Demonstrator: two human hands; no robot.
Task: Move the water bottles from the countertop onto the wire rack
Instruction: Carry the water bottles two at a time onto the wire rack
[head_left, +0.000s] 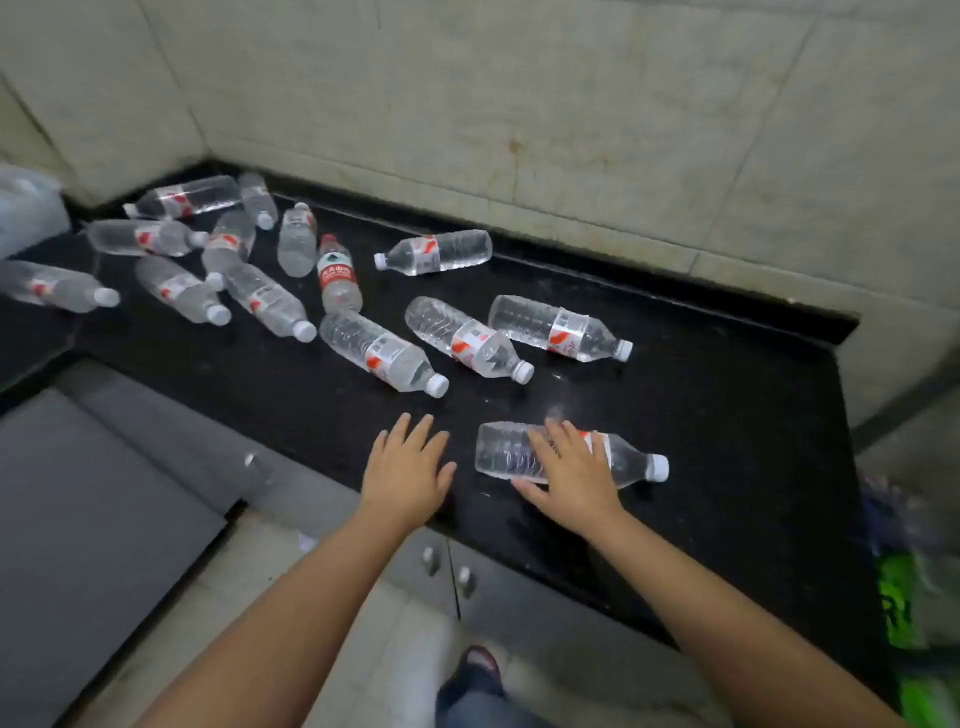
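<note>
Several clear water bottles lie on their sides across the black countertop (701, 415). The nearest bottle (631, 457) lies by the front edge, white cap to the right. My right hand (569, 470) rests on its middle with straight, spread fingers and the thumb down along its near side. My left hand (408, 467) hovers flat and open over the counter to the left of that bottle, holding nothing. Just beyond it lies another bottle (382, 351). One bottle with a red cap and red label (337, 273) lies among the far group. No wire rack is in view.
Tiled walls (519, 104) close off the counter at the back and the right. Grey cabinet doors with knobs (447, 569) sit under the front edge. A plastic bag (26, 208) lies at the far left, and blurred green and purple items (904, 597) at the right.
</note>
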